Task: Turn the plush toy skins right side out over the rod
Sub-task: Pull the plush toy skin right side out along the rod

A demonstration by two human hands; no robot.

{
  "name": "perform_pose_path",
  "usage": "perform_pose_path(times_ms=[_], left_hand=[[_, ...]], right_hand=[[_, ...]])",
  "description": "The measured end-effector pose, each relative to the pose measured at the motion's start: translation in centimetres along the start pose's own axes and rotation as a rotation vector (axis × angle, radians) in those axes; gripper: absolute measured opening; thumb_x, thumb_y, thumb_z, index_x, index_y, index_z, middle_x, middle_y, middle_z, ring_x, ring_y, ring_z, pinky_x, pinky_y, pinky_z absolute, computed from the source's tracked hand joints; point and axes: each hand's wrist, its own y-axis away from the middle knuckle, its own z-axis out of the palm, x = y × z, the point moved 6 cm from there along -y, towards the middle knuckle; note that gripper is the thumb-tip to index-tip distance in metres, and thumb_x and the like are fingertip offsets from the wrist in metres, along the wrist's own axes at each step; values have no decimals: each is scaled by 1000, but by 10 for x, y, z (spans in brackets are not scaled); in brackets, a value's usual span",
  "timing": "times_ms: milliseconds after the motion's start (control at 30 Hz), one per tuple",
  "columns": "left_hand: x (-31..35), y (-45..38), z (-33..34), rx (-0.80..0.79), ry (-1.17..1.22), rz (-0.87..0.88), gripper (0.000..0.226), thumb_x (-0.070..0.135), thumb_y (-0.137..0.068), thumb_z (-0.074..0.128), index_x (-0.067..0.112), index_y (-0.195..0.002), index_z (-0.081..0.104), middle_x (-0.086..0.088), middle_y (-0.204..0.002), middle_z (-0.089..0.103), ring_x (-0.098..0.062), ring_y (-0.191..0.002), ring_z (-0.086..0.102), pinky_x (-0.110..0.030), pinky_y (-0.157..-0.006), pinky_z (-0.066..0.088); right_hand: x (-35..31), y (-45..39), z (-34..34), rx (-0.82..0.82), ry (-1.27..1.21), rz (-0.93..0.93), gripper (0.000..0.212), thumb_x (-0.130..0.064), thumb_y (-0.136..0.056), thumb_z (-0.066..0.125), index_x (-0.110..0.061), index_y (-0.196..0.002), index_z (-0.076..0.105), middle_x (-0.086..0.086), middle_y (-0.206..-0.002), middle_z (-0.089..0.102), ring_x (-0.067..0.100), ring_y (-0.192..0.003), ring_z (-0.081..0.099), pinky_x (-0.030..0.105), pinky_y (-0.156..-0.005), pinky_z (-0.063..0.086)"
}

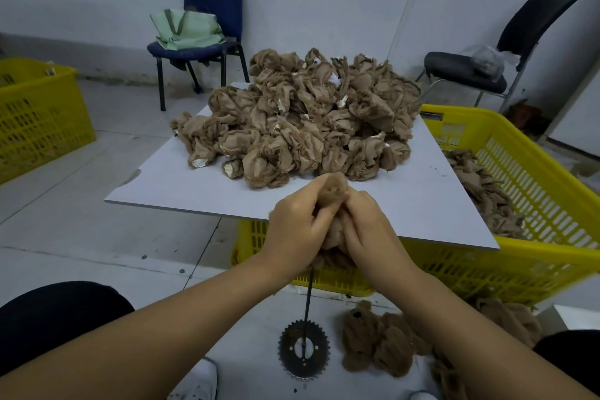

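— where's the skin you're on?

— between my hands, above the near edge of the bench (201,185). my left hand (293,230) and my right hand (368,227) are both closed around one plush skin (334,187); its furry tip pokes up above my fingers.

— and the rod?

— the rod (308,299) runs down from under my hands to a toothed metal wheel (303,347) flat on the floor. its top is hidden inside the skin, i think, though my hands cover that part.

— the rest of them?

— a big pile of inside-out skins (302,114) sits on the far half of the bench. more lie in the yellow crate (532,191) under and to the right of the bench. a few furry turned skins (380,341) lie on the floor just right of the wheel.

— anything else nearby?

— another yellow crate (39,114) off to my left, a blue chair (207,42) with a green bag (188,29) on its seat, and a black chair (493,55) at the wall.
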Motion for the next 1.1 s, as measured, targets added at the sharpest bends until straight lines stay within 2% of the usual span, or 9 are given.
perform_pose_path(times_ms=[167,333,433,500,600,700,833,967,1100], left_hand=[[-7,9,4,-8,74,36,39,24,-102,54,29,-140,51,-3,-76,65,-12,-65,61,-32,-61,51],[-27,9,13,-162,139,-162,37,37,-99,50,32,-136,55,-2,-71,66,-14,-63,63,-43,-62,55],[-28,4,15,-232,122,-264,37,52,-93,47,23,-104,68,-5,-79,71,-21,-77,68,-52,-73,55],[-24,0,14,-250,70,-309,38,60,-88,46,28,-76,61,-2,-67,67,-19,-68,66,-53,-69,53],[-20,-5,15,-262,53,-398,48,68,-82,43,27,-62,57,2,-56,62,-17,-62,64,-52,-69,54],[-16,-10,15,-203,143,-427,41,66,-83,44,35,-62,61,7,-57,60,-18,-63,62,-55,-71,54],[-17,-18,15,-164,318,-479,37,59,-82,47,32,-59,57,5,-59,55,-20,-65,56,-60,-76,50],[-30,-9,18,-246,230,-619,32,70,-68,47,44,-78,61,18,-82,65,2,-83,61,-44,-93,51],[-34,-10,18,-330,154,-679,29,67,-63,45,43,-79,52,18,-92,57,-4,-89,58,-45,-96,50]], right_hand=[[-1,-3,3,-69,35,-50,43,-14,-102,39,-23,-143,49,-13,-111,56,13,-102,51,30,-88,43],[8,-3,12,-138,21,-7,29,-7,-100,43,-36,-102,49,-21,-90,49,12,-87,50,31,-75,43],[10,-1,13,-159,52,58,26,-11,-101,43,-37,-98,48,-22,-88,50,4,-88,49,25,-76,42],[11,-1,13,-193,113,82,21,-12,-100,43,-31,-95,49,-19,-86,48,6,-86,46,29,-76,43],[4,-2,9,-197,239,90,15,-11,-99,43,-23,-101,52,-20,-82,38,12,-84,41,32,-73,42],[-10,-4,3,-130,332,44,26,-8,-98,45,-13,-120,56,-15,-89,42,15,-85,41,28,-70,37],[-20,-11,-3,-118,408,24,28,-8,-96,47,-16,-121,56,-6,-98,56,15,-84,39,28,-63,35],[-12,-11,8,-204,406,97,28,-14,-97,43,-17,-123,54,-6,-94,48,15,-88,40,31,-66,41],[-6,-7,16,-205,311,189,24,-15,-100,41,-17,-121,53,-8,-88,45,17,-86,45,36,-69,46]])
